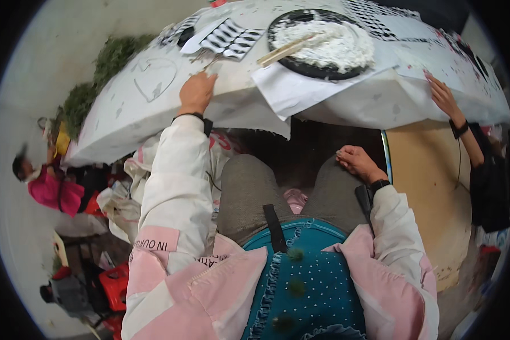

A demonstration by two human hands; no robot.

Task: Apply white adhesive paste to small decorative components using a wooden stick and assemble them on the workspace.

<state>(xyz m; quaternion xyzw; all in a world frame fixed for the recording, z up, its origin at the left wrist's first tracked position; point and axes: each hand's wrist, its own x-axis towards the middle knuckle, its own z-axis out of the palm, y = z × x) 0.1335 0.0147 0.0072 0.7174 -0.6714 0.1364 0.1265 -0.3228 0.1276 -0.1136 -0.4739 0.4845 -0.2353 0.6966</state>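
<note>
My left hand (pixel 197 92) reaches onto the white-covered table (pixel 232 93), its fingers bent together at some thin brown stems (pixel 205 58). What it grips, if anything, is too small to make out. Just beyond lies a black-and-white patterned sheet (pixel 232 38). Over my right thigh is my right hand (pixel 357 162), with fingertips pinched and no visible thing I can name between them. A round black tray (pixel 283 63) full of white crumbly material (pixel 337 48) sits ahead on the table. Pale wooden sticks (pixel 283 51) lie across its rim.
White paper (pixel 283 93) hangs over the table's near edge beneath the tray. At the right, a co-worker's hand (pixel 443 96) touches the table. A tan board (pixel 430 198) stands beside my right leg. Green bushy bundles (pixel 113 59) line the left edge. Another person (pixel 54 187) sits at far left.
</note>
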